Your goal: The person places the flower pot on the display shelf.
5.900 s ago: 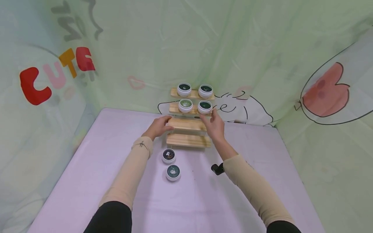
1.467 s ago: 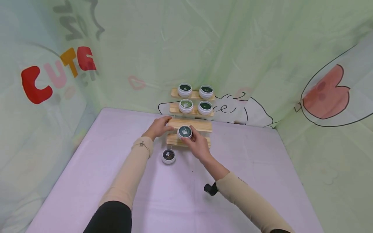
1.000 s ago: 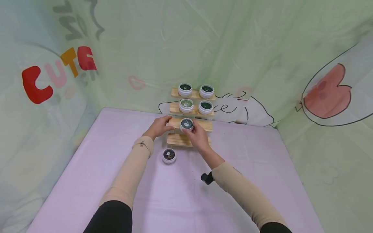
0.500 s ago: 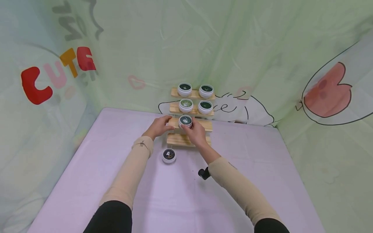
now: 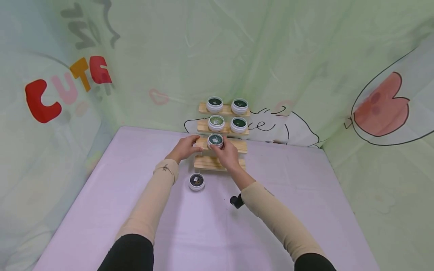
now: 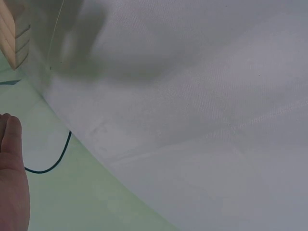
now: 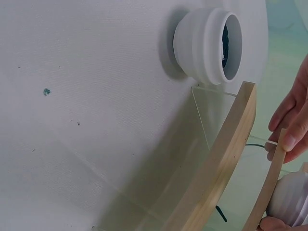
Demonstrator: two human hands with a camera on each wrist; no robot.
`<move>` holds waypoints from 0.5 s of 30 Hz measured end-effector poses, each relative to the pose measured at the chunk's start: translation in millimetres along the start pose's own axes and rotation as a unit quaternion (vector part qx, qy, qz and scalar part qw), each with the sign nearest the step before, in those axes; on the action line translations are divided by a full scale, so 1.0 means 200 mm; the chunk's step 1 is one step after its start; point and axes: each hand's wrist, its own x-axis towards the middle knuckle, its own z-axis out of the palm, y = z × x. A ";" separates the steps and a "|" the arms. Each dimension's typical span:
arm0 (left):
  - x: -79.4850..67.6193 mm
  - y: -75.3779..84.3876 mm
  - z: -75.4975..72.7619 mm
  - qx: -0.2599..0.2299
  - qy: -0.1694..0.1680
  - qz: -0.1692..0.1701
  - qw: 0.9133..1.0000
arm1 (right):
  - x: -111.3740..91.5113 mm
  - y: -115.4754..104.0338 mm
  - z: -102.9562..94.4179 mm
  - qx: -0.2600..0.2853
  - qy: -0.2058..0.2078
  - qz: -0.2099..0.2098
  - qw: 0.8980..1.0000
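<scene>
My right hand (image 5: 229, 153) pinches a small white jar (image 5: 215, 140) with a dark blue-green top, at the left part of the second shelf from the bottom of a tiered wooden stand (image 5: 240, 146). In the right wrist view this jar (image 7: 292, 198) sits right at the shelf's surface. My left hand (image 5: 184, 147) grips the left end of that same shelf; its thumb lies on the wood, fingers behind, as the right wrist view shows. Each of the two upper shelves bears two jars, one with a lighter green top (image 5: 216, 121). The bottom shelf (image 5: 211, 162) carries nothing.
Another white jar (image 5: 196, 181) with a dark top stands on the pale cloth-covered table (image 5: 203, 233), in front of the stand's left end. Clear side panels (image 7: 204, 108) support the shelves. A printed green curtain (image 5: 162, 56) hangs close behind the stand.
The right hand has left the upper jars, taken the blue-green jar from the table and brought it up to the second-lowest shelf. During the last half second it barely moves. The left hand stays put.
</scene>
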 end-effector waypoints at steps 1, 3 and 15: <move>0.00 0.00 0.00 0.001 0.000 0.000 1.000 | 0.00 0.00 0.00 0.000 -0.001 0.000 1.000; 0.00 0.01 0.00 0.000 0.001 -0.001 1.000 | 0.00 0.00 0.00 0.003 -0.002 0.001 1.000; -0.01 0.00 0.00 0.002 0.008 0.014 1.000 | -0.06 0.03 -0.03 0.021 -0.003 -0.006 1.000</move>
